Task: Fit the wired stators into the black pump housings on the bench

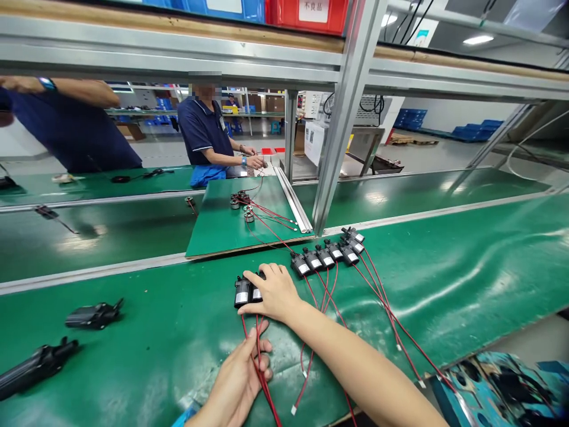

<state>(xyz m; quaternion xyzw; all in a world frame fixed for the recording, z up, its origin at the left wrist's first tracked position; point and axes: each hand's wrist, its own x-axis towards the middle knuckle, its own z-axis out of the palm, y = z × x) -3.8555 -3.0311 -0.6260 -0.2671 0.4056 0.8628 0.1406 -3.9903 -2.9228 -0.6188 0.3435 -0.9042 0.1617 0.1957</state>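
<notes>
Beneath my right hand (278, 293) are two or more small black pump-like units (242, 292) with white labels, standing side by side on the green bench. My right thumb and fingers close around them from the right side and partly hide them. Just below, my left hand (244, 373) has its fingers curled around the red wires (263, 379) that run down from these units. To the right of my hands, a row of several similar black units (325, 256) lies with red wires trailing toward me, ending in white plugs (294, 409).
Two larger black parts (94, 315) lie at the left. Behind the row, a green board (222, 228) carries small round motors (249, 214) with wires. A metal post (344, 118) rises beyond it. A teal tray (502, 385) is at lower right. Two co-workers (202, 130) are across the bench.
</notes>
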